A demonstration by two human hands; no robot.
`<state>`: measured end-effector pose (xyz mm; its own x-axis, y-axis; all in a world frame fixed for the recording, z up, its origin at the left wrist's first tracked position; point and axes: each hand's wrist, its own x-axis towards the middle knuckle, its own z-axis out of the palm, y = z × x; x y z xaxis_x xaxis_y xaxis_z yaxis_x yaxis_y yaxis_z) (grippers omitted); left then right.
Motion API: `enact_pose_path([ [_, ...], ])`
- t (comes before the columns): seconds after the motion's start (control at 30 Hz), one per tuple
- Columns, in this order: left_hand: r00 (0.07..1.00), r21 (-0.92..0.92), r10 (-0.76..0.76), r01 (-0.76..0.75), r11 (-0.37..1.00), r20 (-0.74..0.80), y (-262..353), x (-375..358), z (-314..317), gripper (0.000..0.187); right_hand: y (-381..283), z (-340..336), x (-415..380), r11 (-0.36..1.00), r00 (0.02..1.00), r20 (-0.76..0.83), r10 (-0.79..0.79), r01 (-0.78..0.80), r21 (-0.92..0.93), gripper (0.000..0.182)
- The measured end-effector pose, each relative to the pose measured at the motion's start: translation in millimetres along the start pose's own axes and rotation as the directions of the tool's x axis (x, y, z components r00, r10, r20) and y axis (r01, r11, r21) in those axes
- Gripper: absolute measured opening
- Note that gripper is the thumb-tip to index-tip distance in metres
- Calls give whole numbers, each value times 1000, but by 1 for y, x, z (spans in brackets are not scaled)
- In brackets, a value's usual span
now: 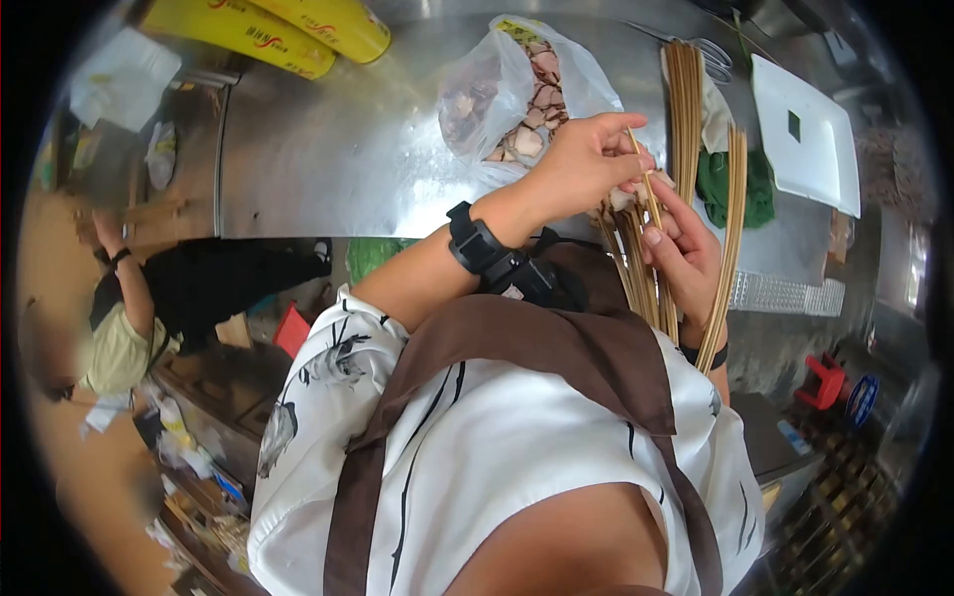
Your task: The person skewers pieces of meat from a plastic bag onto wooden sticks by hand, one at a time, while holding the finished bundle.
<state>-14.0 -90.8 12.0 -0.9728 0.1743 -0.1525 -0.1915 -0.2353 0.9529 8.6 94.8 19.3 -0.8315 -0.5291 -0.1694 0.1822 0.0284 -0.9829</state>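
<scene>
My left hand pinches the upper part of a thin wooden skewer, close to some pale slices. Facing it, my right hand is closed around the lower part of that skewer. Several skewers with pale slices at their tops lie beside and below my right hand; whether it also grips them is hard to tell. Another skewer bundle passes along its right side. Just beyond my left hand, an open plastic bag holds sliced, pinkish pieces with dark edges.
A metal table carries yellow rolls at the back left, a skewer bundle, green cloth, scissors and a white tray at the right. Another person is at the far left. Red stool stands lower right.
</scene>
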Motion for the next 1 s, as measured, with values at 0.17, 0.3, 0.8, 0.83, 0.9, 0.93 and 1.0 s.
enact_pose_path([
  [0.17, 989, 162, 63, -41, 986, -136, -35, 18, -30, 32, 10, -31, 3, 1000, 998, 64, -10, 11, -12, 44],
  [0.3, 911, 575, 86, 180, 798, -404, -72, 18, -85, 21, 10, -53, 1, 995, 995, 101, -3, 13, -99, 42],
  [0.8, 811, 875, 400, 259, 408, -427, -98, 19, -105, 21, 9, -53, 6, 995, 998, 36, -43, 40, 88, 45],
  [0.83, 846, 872, 335, 265, 412, -415, -96, 11, -108, 19, 10, -52, 5, 996, 999, 36, -38, 35, 85, 45],
  [0.9, 877, 868, 267, 268, 418, -399, -94, 0, -104, 18, 12, -52, 5, 995, 998, 63, -27, 21, 99, 44],
  [0.93, 894, 726, 175, 207, 655, -412, -92, -4, -97, 18, 12, -51, 4, 995, 998, 52, -24, 19, 95, 44],
  [1.0, 924, 514, 73, 142, 846, -374, -78, -4, -73, 17, 11, -49, 2, 988, 998, 49, 26, -33, 150, 42],
])
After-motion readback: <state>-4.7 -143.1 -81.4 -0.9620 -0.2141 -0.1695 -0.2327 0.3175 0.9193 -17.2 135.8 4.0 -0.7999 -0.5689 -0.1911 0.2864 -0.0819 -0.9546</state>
